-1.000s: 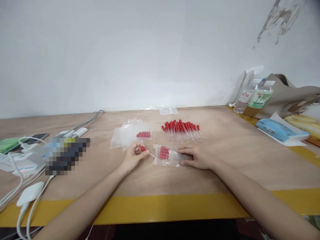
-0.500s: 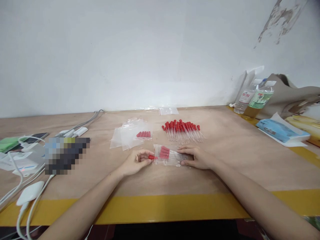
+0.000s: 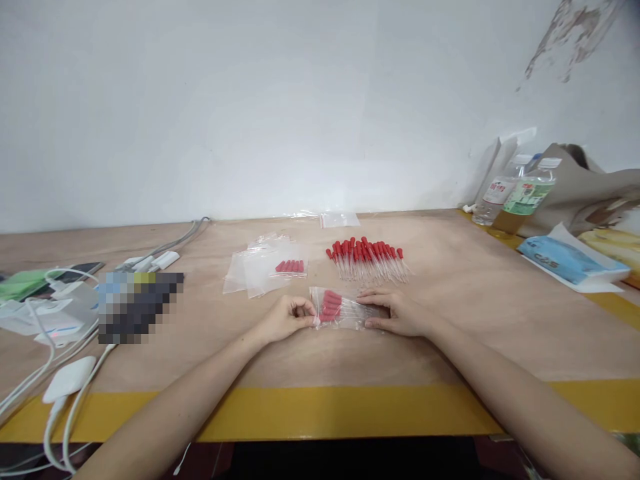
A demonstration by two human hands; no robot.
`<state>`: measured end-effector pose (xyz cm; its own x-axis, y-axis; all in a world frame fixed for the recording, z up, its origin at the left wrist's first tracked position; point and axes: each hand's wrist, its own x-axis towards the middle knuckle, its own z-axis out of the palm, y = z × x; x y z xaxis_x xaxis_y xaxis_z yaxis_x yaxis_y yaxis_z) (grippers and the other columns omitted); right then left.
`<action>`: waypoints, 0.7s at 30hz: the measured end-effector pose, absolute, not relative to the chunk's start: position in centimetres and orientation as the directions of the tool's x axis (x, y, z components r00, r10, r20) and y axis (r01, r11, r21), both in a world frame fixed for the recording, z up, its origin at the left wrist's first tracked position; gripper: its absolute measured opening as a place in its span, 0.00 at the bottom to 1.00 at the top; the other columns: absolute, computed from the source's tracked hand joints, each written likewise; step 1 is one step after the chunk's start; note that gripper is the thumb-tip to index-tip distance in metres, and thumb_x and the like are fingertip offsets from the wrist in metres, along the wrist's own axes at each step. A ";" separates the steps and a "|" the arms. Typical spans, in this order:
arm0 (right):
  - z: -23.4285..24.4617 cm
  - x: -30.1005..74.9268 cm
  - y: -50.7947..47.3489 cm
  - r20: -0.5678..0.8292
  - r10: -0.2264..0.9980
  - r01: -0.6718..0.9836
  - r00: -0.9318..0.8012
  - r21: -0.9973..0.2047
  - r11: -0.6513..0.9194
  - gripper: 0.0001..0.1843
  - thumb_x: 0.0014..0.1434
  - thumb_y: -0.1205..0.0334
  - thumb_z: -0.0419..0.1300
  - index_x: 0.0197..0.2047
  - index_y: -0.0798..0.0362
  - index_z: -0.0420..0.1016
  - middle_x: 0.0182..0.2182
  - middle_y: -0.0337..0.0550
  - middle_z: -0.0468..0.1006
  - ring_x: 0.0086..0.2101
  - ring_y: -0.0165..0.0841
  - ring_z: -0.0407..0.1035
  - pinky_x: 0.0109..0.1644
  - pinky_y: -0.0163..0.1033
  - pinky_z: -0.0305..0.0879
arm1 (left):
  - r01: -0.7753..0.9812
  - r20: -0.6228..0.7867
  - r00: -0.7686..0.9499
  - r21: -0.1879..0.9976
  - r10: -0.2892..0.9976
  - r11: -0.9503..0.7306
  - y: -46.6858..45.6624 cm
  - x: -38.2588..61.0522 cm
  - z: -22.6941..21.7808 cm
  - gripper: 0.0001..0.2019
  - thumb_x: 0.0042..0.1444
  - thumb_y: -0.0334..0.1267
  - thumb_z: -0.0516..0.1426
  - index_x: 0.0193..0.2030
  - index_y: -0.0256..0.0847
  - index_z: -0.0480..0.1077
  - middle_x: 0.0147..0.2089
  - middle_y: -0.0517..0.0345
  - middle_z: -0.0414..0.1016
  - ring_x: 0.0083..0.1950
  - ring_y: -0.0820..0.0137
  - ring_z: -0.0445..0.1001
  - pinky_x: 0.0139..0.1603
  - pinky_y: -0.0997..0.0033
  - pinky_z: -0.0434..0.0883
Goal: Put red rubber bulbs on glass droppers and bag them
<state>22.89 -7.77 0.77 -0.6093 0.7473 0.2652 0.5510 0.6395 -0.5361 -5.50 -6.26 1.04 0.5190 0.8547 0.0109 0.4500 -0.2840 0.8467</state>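
Note:
A clear zip bag lies on the table in front of me, with several red-bulbed droppers side by side in it, bulbs to the left. My left hand pinches the lower corner of the bag's left end, right beside the lowest red bulb. The bag's right end is gripped between the thumb and fingers of my right hand. Beyond the bag lies a loose pile of droppers, red bulbs pointing away from me. To its left, a filled bag of droppers rests on flat clear bags.
Chargers and white cables crowd the left side, near a blurred-out object. On the right are a blue tissue pack and two bottles. Another clear bag lies by the wall. Yellow tape runs along the front edge.
The red bulb that stuck out of the bag's left end in my left hand is now inside beside the others. My left fingers have moved right to the bag's edge.

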 end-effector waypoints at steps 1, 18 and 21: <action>0.8 22.9 -7.7 0.266 0.745 0.548 -0.612 -0.537 0.641 0.27 0.51 0.48 0.58 0.53 0.51 0.67 0.50 0.49 0.69 0.50 0.40 0.63 0.54 0.48 0.58 | 0.455 0.011 0.511 0.845 0.859 -0.281 -6.3 -5.5 1.0 0.10 0.45 0.43 0.59 0.26 0.38 0.71 0.18 0.64 0.63 0.20 0.79 0.58 0.21 0.79 0.54; 0.5 23.1 -7.8 0.284 0.741 0.528 -0.609 -0.552 0.645 0.33 0.46 0.45 0.62 0.54 0.49 0.66 0.52 0.48 0.66 0.53 0.42 0.59 0.56 0.49 0.56 | 0.431 0.066 0.593 0.815 0.802 -0.386 -7.5 -5.2 1.6 0.07 0.46 0.39 0.59 0.31 0.40 0.75 0.32 0.57 0.71 0.27 0.75 0.61 0.26 0.76 0.58; 0.2 23.2 -7.7 0.300 0.735 0.522 -0.608 -0.546 0.655 0.34 0.45 0.45 0.62 0.54 0.48 0.66 0.52 0.48 0.66 0.52 0.42 0.60 0.56 0.49 0.56 | 0.441 0.059 0.597 0.809 0.800 -0.389 -7.5 -5.3 1.6 0.08 0.47 0.39 0.59 0.33 0.40 0.75 0.30 0.58 0.70 0.26 0.76 0.59 0.26 0.77 0.57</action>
